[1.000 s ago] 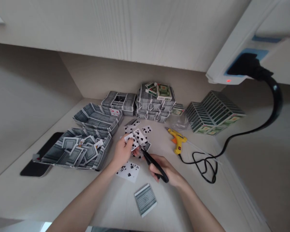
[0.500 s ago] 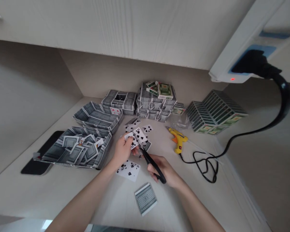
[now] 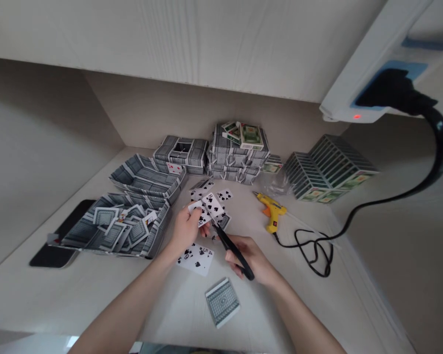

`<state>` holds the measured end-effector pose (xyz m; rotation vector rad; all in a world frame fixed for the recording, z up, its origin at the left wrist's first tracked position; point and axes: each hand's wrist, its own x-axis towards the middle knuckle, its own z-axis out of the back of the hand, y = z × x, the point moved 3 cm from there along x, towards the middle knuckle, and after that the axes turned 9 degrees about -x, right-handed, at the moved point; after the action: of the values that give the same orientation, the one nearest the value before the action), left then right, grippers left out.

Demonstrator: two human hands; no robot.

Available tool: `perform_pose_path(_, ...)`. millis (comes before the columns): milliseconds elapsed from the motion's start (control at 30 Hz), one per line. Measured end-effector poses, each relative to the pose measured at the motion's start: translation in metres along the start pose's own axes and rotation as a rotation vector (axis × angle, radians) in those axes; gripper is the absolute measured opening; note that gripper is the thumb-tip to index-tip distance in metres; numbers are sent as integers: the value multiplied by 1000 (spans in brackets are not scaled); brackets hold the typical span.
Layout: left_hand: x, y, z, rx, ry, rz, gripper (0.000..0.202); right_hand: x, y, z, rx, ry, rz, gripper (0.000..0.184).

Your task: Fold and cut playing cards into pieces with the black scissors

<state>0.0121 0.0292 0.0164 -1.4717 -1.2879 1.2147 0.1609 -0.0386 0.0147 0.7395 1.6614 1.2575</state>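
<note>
Pinched in my left hand (image 3: 186, 227) is a playing card (image 3: 212, 204), an eight of spades, face up above the table. My right hand (image 3: 248, 256) grips black-handled scissors (image 3: 234, 250), whose blades lie across the card's middle; how far the cut runs I cannot tell. Below my left hand some spade cards (image 3: 199, 259) lie face up. A grey patterned card piece (image 3: 222, 302) rests close to the table's front, its back showing. Further spade cards (image 3: 224, 194) are scattered behind the held one.
At left, an open case made of cards (image 3: 114, 231) holds loose cards, with a phone (image 3: 51, 255) partly beneath it. More card-built cases (image 3: 239, 147) stand at the back. A yellow glue gun (image 3: 272, 211), its black cord (image 3: 327, 263) and stacked card boxes (image 3: 328, 169) occupy the right.
Both hands, the card and the scissors keep nearly the same places. The whole view has shifted slightly.
</note>
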Motion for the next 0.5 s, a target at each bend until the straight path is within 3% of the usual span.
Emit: perform_pose_path(500,1,1,0,-13,-9,25,12,2,-7,2,-5,-39,-14,52)
